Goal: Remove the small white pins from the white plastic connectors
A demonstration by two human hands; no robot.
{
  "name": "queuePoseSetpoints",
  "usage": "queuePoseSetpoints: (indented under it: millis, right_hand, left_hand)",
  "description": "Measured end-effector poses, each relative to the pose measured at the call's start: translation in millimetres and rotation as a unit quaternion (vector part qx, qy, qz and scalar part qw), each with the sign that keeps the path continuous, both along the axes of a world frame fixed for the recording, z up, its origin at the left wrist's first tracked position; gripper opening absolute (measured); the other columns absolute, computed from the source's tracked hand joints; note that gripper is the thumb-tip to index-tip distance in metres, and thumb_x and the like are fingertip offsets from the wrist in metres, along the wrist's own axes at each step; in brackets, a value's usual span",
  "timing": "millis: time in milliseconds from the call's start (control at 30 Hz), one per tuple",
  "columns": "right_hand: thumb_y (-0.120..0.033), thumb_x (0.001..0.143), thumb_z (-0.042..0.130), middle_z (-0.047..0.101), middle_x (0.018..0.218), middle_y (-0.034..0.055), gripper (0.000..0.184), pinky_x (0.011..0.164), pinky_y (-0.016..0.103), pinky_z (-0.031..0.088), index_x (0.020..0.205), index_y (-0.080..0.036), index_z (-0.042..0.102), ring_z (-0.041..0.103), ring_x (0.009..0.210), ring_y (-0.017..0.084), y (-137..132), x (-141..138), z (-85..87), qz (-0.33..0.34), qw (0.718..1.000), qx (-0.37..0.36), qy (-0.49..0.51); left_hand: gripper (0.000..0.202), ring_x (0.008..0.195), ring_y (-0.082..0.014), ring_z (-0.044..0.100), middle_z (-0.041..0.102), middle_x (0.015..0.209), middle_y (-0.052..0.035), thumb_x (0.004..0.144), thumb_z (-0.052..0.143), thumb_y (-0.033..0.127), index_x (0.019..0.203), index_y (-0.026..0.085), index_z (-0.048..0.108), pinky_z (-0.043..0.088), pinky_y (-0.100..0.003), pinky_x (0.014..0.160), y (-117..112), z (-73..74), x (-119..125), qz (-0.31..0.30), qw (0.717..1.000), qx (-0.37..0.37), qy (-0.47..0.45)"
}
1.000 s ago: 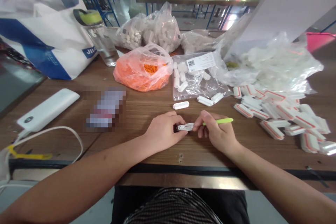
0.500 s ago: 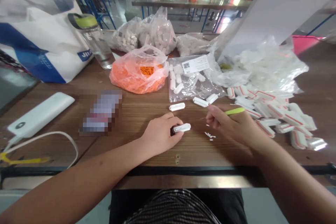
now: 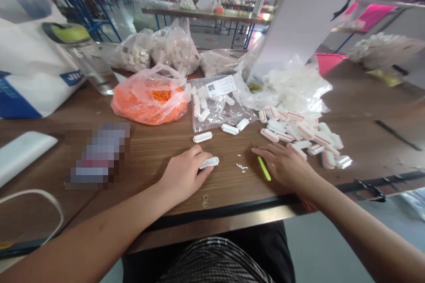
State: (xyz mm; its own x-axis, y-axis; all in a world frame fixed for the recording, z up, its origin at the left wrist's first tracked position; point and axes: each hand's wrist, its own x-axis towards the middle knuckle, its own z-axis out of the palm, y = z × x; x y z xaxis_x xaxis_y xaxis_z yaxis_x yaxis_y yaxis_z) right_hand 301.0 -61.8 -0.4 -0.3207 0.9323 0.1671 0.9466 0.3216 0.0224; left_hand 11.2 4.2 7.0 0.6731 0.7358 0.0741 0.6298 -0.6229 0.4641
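My left hand (image 3: 186, 169) is closed on a small white plastic piece (image 3: 210, 162) with dark print, held between thumb and fingers just over the table. Tiny white bits (image 3: 241, 167) lie to its right. A yellow-green handled tool (image 3: 264, 168) rests on the wood beside the thumb of my right hand (image 3: 282, 163). That hand is palm down with its fingers stretched toward the pile, holding nothing I can see. Similar white pieces (image 3: 202, 137) lie beyond my left hand. Past my right hand is a heap of white pieces with orange-red stripes (image 3: 303, 131).
A clear labelled bag (image 3: 219, 115) of white pieces lies mid-table, next to a bag of orange parts (image 3: 146, 101). A bottle (image 3: 93, 64) and a blurred-out flat object (image 3: 99, 154) are on the left. A pillar (image 3: 282, 26) rises behind crumpled plastic (image 3: 299, 84).
My right hand has let go of the yellow-green tool, which now lies on the table, and its fingers have opened out to the right. The view has turned right. My left hand keeps its white piece.
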Motion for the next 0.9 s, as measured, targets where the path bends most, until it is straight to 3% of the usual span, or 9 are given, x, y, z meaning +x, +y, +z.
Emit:
queuePoseSetpoints:
  millis: [100,167,233,333,433,533,600,767,900]
  right_hand:
    - [-0.021,0.091,0.047,0.072,0.111,0.0088,0.031,0.074,0.035,0.056,0.114,-0.022,0.068,0.068,0.095,0.023,-15,19,9.7,-0.058,0.990,0.028,0.126]
    - [-0.030,0.089,0.056,0.074,0.102,0.0107,0.021,0.059,0.031,0.054,0.100,-0.023,0.072,0.070,0.079,0.022,-25,40,21.0,-0.136,0.972,0.065,0.181]
    - [-0.033,0.086,0.062,0.076,0.093,0.0119,0.016,0.058,0.031,0.052,0.090,-0.024,0.074,0.069,0.067,0.020,-36,64,31.4,-0.189,0.961,0.056,0.196]
    - [-0.040,0.078,0.071,0.076,0.075,0.0089,0.011,0.048,0.032,0.046,0.074,-0.031,0.075,0.064,0.050,0.018,-48,89,38.2,-0.202,0.959,0.017,0.200]
    - [-0.043,0.076,0.071,0.074,0.068,0.0079,0.013,0.044,0.035,0.044,0.070,-0.032,0.074,0.062,0.046,0.020,-44,88,33.6,-0.205,0.954,0.027,0.216]
    - [-0.040,0.080,0.065,0.073,0.067,0.0070,0.019,0.048,0.038,0.047,0.072,-0.027,0.074,0.062,0.050,0.023,-18,57,26.6,-0.188,0.951,0.057,0.238]
    - [-0.036,0.082,0.062,0.075,0.076,0.0057,0.017,0.056,0.037,0.052,0.080,-0.025,0.074,0.067,0.062,0.023,11,25,25.5,-0.128,0.956,0.027,0.264]
    - [-0.023,0.085,0.054,0.074,0.095,0.0060,0.021,0.074,0.034,0.054,0.091,-0.019,0.073,0.068,0.083,0.019,107,-63,36.1,0.055,0.941,0.036,0.331]
    - [-0.010,0.082,0.051,0.073,0.105,0.0051,0.026,0.092,0.033,0.049,0.095,-0.018,0.072,0.065,0.100,0.018,186,-128,47.4,0.167,0.937,0.014,0.308]
  left_hand:
    - [0.021,0.090,-0.0204,0.062,0.061,0.101,-0.0036,0.093,0.050,0.029,0.109,0.024,0.063,0.049,-0.034,0.075,0,0.7,0,-0.007,1.000,-0.001,0.008]
    - [0.022,0.091,-0.0201,0.062,0.061,0.102,-0.0030,0.094,0.049,0.029,0.110,0.025,0.063,0.049,-0.034,0.076,1,1.8,0,-0.006,1.000,-0.004,0.011]
    - [0.022,0.090,-0.0194,0.062,0.061,0.103,-0.0024,0.094,0.048,0.028,0.111,0.025,0.062,0.048,-0.034,0.076,1,3.0,0,-0.004,1.000,-0.009,0.013]
    - [0.022,0.088,-0.0187,0.062,0.062,0.103,-0.0021,0.094,0.048,0.028,0.109,0.025,0.063,0.048,-0.033,0.075,1,4.0,0,0.002,1.000,-0.011,0.015]
    - [0.021,0.088,-0.0181,0.062,0.062,0.104,-0.0025,0.093,0.049,0.028,0.109,0.025,0.063,0.048,-0.032,0.075,0,3.6,1,-0.002,1.000,-0.010,0.013]
    - [0.021,0.088,-0.0183,0.062,0.062,0.102,-0.0028,0.092,0.049,0.028,0.107,0.025,0.063,0.049,-0.032,0.076,-1,2.4,1,-0.003,1.000,-0.007,0.010]
    - [0.021,0.089,-0.0187,0.062,0.062,0.102,-0.0029,0.092,0.049,0.029,0.107,0.025,0.063,0.049,-0.033,0.077,-1,2.0,0,-0.005,1.000,-0.004,0.011]
    - [0.021,0.091,-0.0199,0.063,0.062,0.103,-0.0028,0.091,0.051,0.028,0.107,0.025,0.064,0.051,-0.034,0.077,-3,1.6,-1,-0.001,1.000,-0.002,0.006]
    - [0.022,0.091,-0.0207,0.063,0.062,0.103,-0.0036,0.091,0.052,0.029,0.109,0.023,0.063,0.051,-0.035,0.078,-4,-1.0,-2,0.002,1.000,-0.003,0.004]
